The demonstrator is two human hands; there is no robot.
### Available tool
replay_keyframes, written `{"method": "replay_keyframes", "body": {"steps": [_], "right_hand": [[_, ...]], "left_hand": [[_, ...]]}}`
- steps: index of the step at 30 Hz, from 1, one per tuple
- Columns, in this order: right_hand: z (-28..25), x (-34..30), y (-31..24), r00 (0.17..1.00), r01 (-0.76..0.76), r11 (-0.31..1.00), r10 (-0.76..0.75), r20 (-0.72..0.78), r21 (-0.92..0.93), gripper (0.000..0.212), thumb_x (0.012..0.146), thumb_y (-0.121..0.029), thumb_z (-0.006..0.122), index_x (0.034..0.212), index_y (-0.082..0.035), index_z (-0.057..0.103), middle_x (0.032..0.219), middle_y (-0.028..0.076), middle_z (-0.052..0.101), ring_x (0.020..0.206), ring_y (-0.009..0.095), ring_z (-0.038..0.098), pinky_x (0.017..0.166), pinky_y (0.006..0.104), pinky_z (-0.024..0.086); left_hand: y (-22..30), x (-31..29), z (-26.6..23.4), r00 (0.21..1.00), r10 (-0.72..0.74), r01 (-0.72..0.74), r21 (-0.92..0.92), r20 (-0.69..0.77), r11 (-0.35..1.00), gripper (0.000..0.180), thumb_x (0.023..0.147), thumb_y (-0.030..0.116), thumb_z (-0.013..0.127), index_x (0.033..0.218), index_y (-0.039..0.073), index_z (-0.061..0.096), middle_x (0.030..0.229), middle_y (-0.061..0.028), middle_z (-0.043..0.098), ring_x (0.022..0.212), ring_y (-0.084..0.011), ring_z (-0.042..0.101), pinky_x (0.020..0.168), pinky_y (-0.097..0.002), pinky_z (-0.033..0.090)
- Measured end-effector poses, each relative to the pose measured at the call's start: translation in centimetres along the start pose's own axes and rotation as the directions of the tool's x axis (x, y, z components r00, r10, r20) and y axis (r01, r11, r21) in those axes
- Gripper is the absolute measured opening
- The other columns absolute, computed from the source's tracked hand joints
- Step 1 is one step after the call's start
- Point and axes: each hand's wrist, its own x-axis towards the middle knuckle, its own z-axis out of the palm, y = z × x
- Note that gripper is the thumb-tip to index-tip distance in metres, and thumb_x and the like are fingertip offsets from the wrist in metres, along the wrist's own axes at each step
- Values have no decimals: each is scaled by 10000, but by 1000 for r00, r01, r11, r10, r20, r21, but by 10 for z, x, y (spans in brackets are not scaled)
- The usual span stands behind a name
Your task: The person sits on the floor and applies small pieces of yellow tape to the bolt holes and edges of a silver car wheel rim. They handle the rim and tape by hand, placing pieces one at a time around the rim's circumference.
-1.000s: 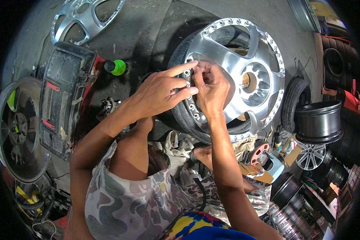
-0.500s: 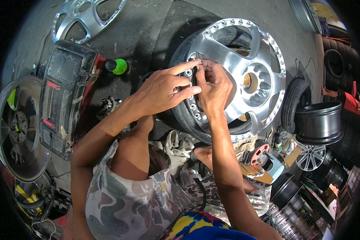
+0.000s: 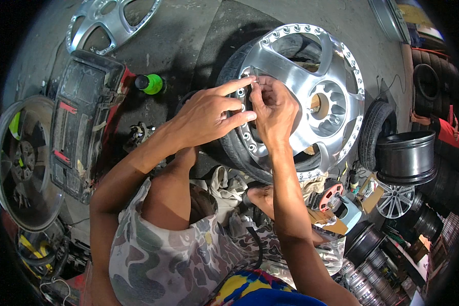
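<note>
A polished silver five-spoke wheel face (image 3: 285, 66) with bolts all round its rim lies on a black tire (image 3: 229, 148) in front of me. My left hand (image 3: 209, 112) is over the rim's left edge. Its index finger and thumb stretch apart, and the index fingertip reaches the rim beside the right fingertips. My right hand (image 3: 275, 107) is over the same edge, thumb and fingers pinched together near a bolt hole. Whatever is in that pinch is too small and hidden to make out. Several rim bolts (image 3: 246, 135) show below my left thumb.
Left of the wheel are a green bottle (image 3: 149, 84), a worn black toolbox (image 3: 84, 127) and a grey wheel (image 3: 23, 163). A second silver wheel face (image 3: 107, 23) lies at the far left. Loose tires (image 3: 380, 127), a black rim barrel (image 3: 407, 155) and a cardboard box (image 3: 373, 198) are on the right.
My right hand has shifted very slightly to the right, its thumb and fingers still pinched. The left hand and the wheel stay in place.
</note>
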Motion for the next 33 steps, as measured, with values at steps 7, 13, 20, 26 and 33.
{"method": "replay_keyframes", "body": {"steps": [7, 13, 20, 26, 33], "right_hand": [[2, -2, 0, 1000, -30, 999, 30, -5, 41, 156, 1027, -89, 792, 1142, 16, 808, 947, 123, 820, 806, 194, 790, 743, 337, 615], [1, -2, -8, 994, -105, 993, 104, 18, 56, 152, 1009, -97, 775, 1108, 17, 796, 1020, 194, 812, 889, 340, 804, 842, 435, 613], [-4, 1, 2, 994, -37, 999, 34, 108, 21, 182, 1054, -93, 783, 1179, 39, 802, 919, 114, 825, 752, 136, 785, 694, 299, 620], [-1, 0, 1, 997, -56, 998, 54, 46, 38, 193, 1064, -103, 773, 1198, 34, 800, 929, 119, 829, 761, 147, 795, 696, 301, 623], [-2, 0, 3, 997, 28, 999, -24, 74, -45, 193, 1062, -90, 764, 1209, 29, 803, 943, 119, 813, 735, 163, 784, 679, 312, 614]], "left_hand": [[-1, -2, 2, 1000, 5, -5, 2, -11, 1000, 438, 1020, 242, 813, 765, -56, 618, 1630, -190, 624, 797, -311, 734, 703, -392, 549], [2, -3, 0, 1000, -17, 17, 13, -6, 1000, 453, 1017, 236, 812, 747, -56, 595, 1635, -175, 623, 733, -317, 700, 677, -401, 537], [-3, -9, 2, 1000, 17, -16, 36, -21, 999, 433, 1010, 228, 814, 752, -57, 615, 1647, -167, 615, 726, -324, 693, 683, -390, 544], [11, -2, -4, 994, -98, 98, -8, 45, 995, 430, 1006, 241, 817, 762, -58, 626, 1655, -150, 611, 769, -327, 716, 710, -406, 555], [5, -8, -1, 999, -42, 41, 29, 25, 999, 449, 1010, 254, 816, 754, -56, 616, 1657, -158, 605, 756, -335, 702, 704, -410, 555]]}}
